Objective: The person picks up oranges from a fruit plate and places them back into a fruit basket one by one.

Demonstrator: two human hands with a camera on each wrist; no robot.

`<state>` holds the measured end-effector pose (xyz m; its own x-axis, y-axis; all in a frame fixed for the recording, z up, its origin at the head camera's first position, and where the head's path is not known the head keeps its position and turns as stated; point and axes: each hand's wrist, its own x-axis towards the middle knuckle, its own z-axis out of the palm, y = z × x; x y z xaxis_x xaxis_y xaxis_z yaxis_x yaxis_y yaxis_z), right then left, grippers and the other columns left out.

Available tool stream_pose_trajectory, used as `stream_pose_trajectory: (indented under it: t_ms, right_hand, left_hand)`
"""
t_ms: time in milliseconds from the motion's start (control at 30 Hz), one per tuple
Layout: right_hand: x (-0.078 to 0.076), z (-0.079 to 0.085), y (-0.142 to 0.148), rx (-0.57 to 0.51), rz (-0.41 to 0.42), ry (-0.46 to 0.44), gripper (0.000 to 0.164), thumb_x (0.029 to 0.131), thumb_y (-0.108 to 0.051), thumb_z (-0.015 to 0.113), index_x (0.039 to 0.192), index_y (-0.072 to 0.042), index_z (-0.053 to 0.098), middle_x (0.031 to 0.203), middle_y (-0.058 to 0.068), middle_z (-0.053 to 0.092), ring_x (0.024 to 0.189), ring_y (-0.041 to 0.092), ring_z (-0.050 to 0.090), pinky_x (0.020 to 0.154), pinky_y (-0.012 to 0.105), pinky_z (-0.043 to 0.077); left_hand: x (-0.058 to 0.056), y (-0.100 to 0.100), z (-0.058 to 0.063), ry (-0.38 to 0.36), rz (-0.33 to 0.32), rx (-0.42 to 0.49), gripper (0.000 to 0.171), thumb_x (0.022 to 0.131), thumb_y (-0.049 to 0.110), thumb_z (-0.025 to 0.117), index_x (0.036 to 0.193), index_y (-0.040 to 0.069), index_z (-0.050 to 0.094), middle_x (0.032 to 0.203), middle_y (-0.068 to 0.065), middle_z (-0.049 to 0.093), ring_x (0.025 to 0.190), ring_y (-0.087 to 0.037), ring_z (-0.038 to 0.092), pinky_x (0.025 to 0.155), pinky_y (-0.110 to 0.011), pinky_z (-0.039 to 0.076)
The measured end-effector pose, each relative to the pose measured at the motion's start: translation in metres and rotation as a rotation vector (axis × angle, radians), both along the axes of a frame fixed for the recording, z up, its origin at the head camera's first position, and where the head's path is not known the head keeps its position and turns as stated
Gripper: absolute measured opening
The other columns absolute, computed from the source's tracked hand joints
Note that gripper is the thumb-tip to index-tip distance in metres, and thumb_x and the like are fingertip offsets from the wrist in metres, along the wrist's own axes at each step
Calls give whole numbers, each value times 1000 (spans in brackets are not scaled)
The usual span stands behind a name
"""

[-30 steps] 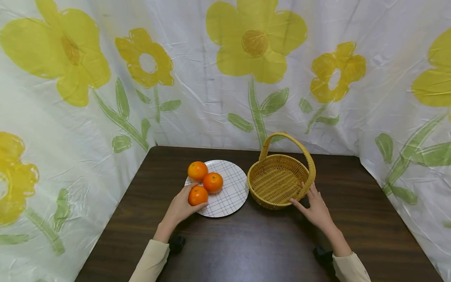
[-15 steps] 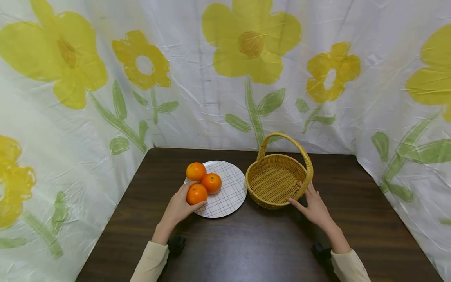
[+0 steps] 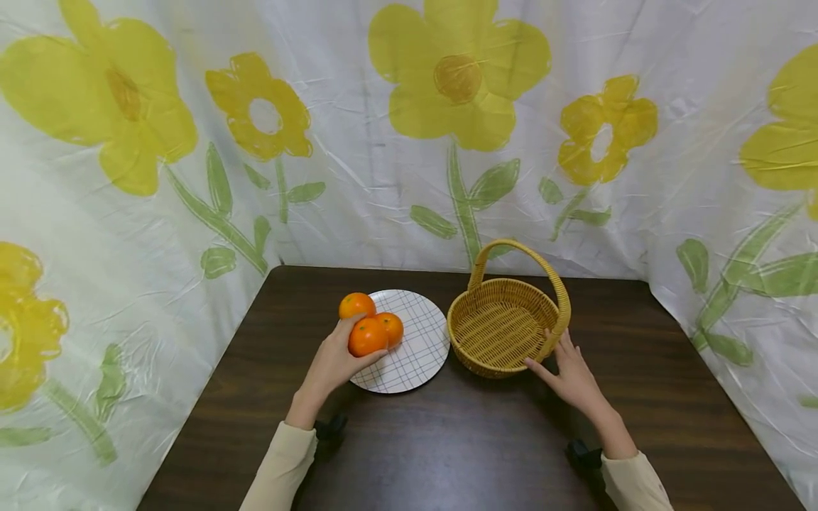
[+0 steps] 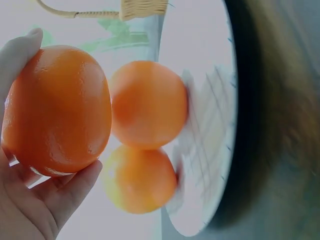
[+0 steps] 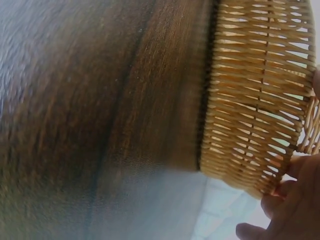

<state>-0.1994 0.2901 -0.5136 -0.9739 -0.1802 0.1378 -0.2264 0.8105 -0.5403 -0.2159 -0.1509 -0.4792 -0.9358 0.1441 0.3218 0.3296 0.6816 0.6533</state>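
My left hand (image 3: 334, 358) grips an orange (image 3: 367, 337) between thumb and fingers. In the left wrist view the gripped orange (image 4: 60, 110) is raised off the white plate (image 3: 418, 355), which has a grid pattern. Two more oranges rest on the plate's left part, one at the back (image 3: 356, 304) and one nearer the middle (image 3: 391, 328), partly hidden behind the held one. To the right stands a woven basket (image 3: 476, 360) with a tall handle and nothing inside. My right hand (image 3: 574, 380) holds its right rim near the handle's base; the right wrist view shows fingers against the wicker wall (image 5: 255, 110).
The dark wooden table (image 3: 441, 440) carries the plate and basket side by side, close together. A white curtain (image 3: 358, 213) with yellow flowers hangs behind the table and along its sides. The basket handle (image 3: 520, 248) arches above the rim.
My left hand has lifted the nearest orange from the plate and moved it slightly up and right, so it overlaps the middle orange in the head view. The right hand and basket stay put.
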Motion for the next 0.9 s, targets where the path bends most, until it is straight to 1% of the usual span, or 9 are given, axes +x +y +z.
stream_pose_trajectory:
  t_ms: [133,267,433,567,667,800,900]
  right_hand:
    - [0,2,-1,-2,2,-7,84,88,-47,57,149,-9,13,154,20,0,141,37,-5,104,67,9]
    - [0,2,-1,-4,0,-15,84,88,-47,57,149,-8,13,153,21,-1,140,38,-4,105,66,8]
    - [0,1,-1,-3,-1,-18,84,89,-47,56,149,-7,13,154,20,-3,140,39,-5,105,67,7]
    - [0,1,-1,-7,-3,-20,84,89,-47,56,149,-7,13,154,19,-3,140,38,-5,105,67,7]
    - [0,1,-1,-15,-2,-22,84,89,-47,56,149,-8,13,154,19,-4,140,38,-6,105,67,7]
    - [1,0,-2,-21,-3,-29,84,89,-47,56,149,-8,11,154,19,-6,140,39,-6,104,67,8]
    - [1,0,-1,-19,-5,-26,84,89,-46,56,149,-7,12,154,18,-7,140,41,-5,104,67,8]
  left_hand:
    - [-3,6,5,-16,5,-20,82,68,58,73,132,16,44,125,-4,52,98,-27,57,82,-46,51]
    - [-5,11,8,-25,-4,-10,82,68,58,73,132,16,45,127,-3,52,99,-28,57,82,-46,52]
    - [-7,16,9,-2,-28,7,80,69,58,72,132,15,46,127,-3,52,103,-26,56,83,-46,51]
    - [-9,21,10,20,-46,-5,79,69,56,73,132,17,47,126,-3,53,101,-24,57,82,-45,51]
    - [-11,25,10,34,-57,-10,80,68,54,75,132,16,47,126,-4,54,101,-25,59,81,-44,52]
    - [-12,30,11,40,-79,-10,81,68,55,74,133,14,47,127,-4,54,101,-25,59,82,-44,52]
    - [-13,34,11,40,-94,-17,81,69,57,73,133,16,47,126,-4,53,101,-23,59,82,-43,52]
